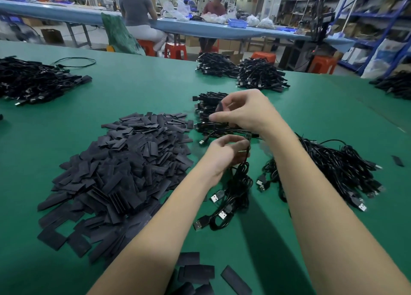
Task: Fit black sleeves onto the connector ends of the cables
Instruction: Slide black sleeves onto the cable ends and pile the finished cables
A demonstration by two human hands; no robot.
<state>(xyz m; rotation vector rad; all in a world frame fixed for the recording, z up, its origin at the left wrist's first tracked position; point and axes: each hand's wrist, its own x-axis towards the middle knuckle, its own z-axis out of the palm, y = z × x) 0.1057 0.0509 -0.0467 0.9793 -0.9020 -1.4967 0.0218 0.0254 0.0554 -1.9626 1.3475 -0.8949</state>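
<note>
A large heap of flat black sleeves (124,167) covers the green table (138,90) on the left. My left hand (224,154) pinches the upper end of a black cable bundle (235,190) that hangs down to the table, its USB plugs lying loose below. My right hand (242,112) is raised above it and holds a black sleeve (220,106) between thumb and fingers. A pile of sleeved cables (211,116) lies just behind both hands. Bare cables (333,170) lie in a heap to the right, under my right forearm.
More cable heaps sit at the far left (33,81), far middle (242,72) and far right (393,85). Loose sleeves (198,270) lie near the front edge. Two people sit at a blue bench (89,14) behind; shelving stands on the right.
</note>
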